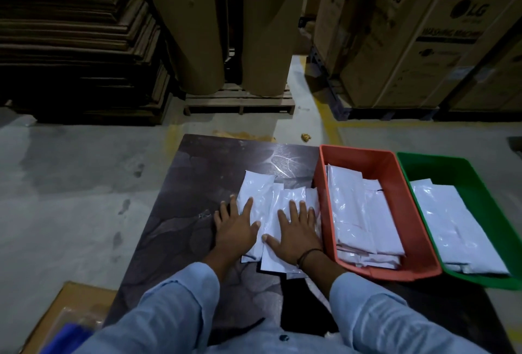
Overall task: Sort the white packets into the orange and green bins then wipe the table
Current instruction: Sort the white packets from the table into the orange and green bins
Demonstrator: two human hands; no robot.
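Loose packets (271, 198): an overlapping white pile on the right half of the table (197, 184), just beside the orange bin's left wall. Their long axes run from the near edge toward the far edge, leaning slightly right.
Left hand (236, 229): palm down at the pile's left edge, fingers straight and spread, pointing to the far edge. The thumb and index finger lie on the packets and the outer fingers on bare table. It grips nothing.
Right hand (296, 233): flat on top of the pile, fingers straight and fanned toward the far edge, thumb stretched out toward the left hand. It presses and does not grasp.
Orange bin (322, 184): on the table's right side, long axis near to far. Binned packets (361, 218) are stacked lengthwise inside.
Green bin (480, 184): just beside the orange bin on its right and parallel to it. The white stack (452, 223) inside lies along its length.
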